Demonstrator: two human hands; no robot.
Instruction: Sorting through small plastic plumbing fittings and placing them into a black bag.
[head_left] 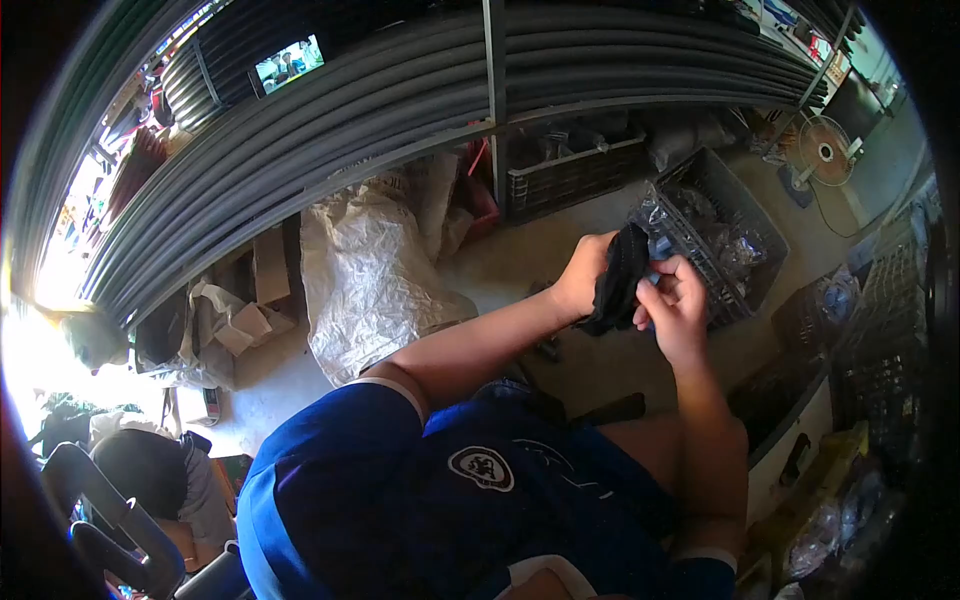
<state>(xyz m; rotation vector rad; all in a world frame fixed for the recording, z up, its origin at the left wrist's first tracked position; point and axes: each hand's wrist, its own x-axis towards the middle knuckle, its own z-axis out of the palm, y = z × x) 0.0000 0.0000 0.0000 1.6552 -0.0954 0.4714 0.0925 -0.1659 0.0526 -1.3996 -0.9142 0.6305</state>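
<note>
Over the floor (515,255), left hand (582,274) and right hand (678,312) flank a black item (620,284).

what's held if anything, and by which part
The left hand holds a black item by its left side; what the right hand grips is unclear.

Left arm (480,345) extended, right grip (678,310) pinched

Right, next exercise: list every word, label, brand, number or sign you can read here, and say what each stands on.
None can be read clearly.
Creased pale sack: printed marks near its top, too small and blurred.
Blue shirt: white emblem badge, no legible lettering.
Lit screen by the black pipes: any text is too small.
Black stitched piece in the left hand: no lettering visible.
</note>
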